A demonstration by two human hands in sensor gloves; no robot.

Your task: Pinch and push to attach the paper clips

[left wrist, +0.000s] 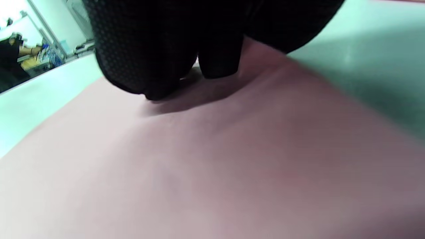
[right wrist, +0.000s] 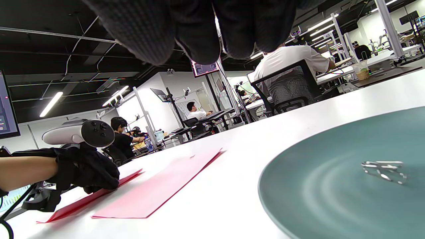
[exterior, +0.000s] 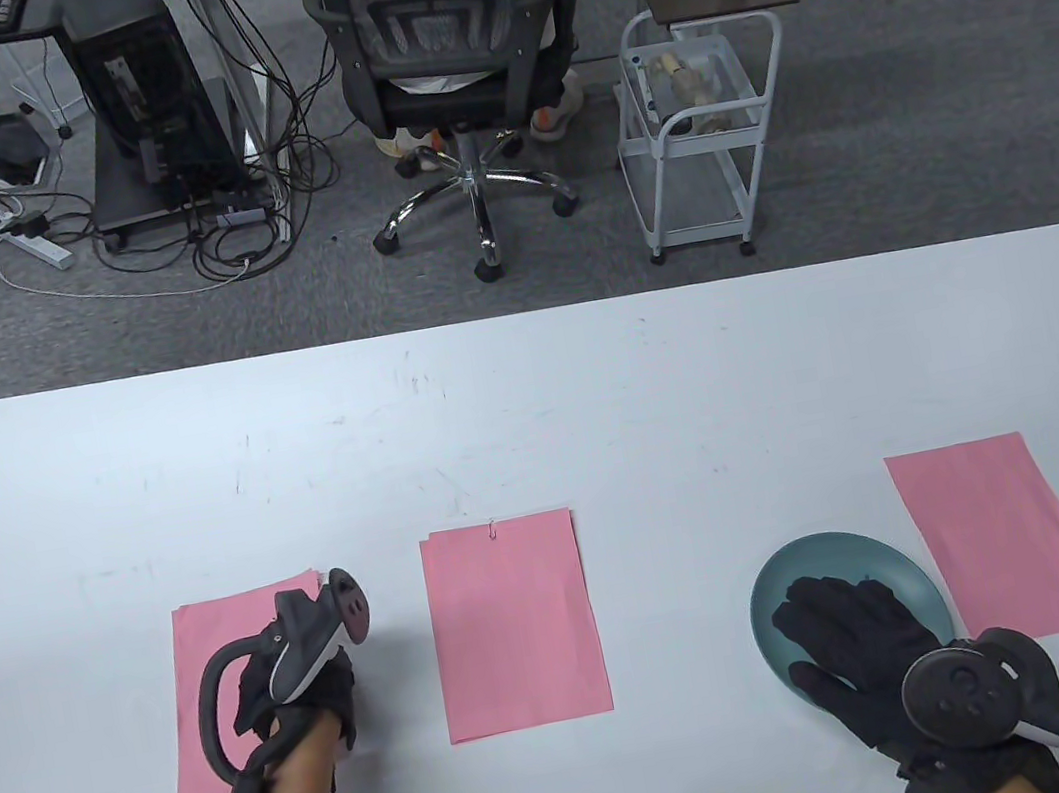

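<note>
Clips (right wrist: 383, 171) in the plate (exterior: 910, 581) are looking light, springy and slippery, so I am hovering my spread right hand (exterior: 857, 656) to pinch one by its rounded end while my left hand (exterior: 300, 693) is pressing fingertips on the thin, floppy paper (exterior: 212, 708).

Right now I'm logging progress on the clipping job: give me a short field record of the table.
left hand: rests on left paper stack
right hand: over plate, holding nothing seen
clips: loose in plate
middle stack: one clip on top edge
right stack: no clip seen
</note>
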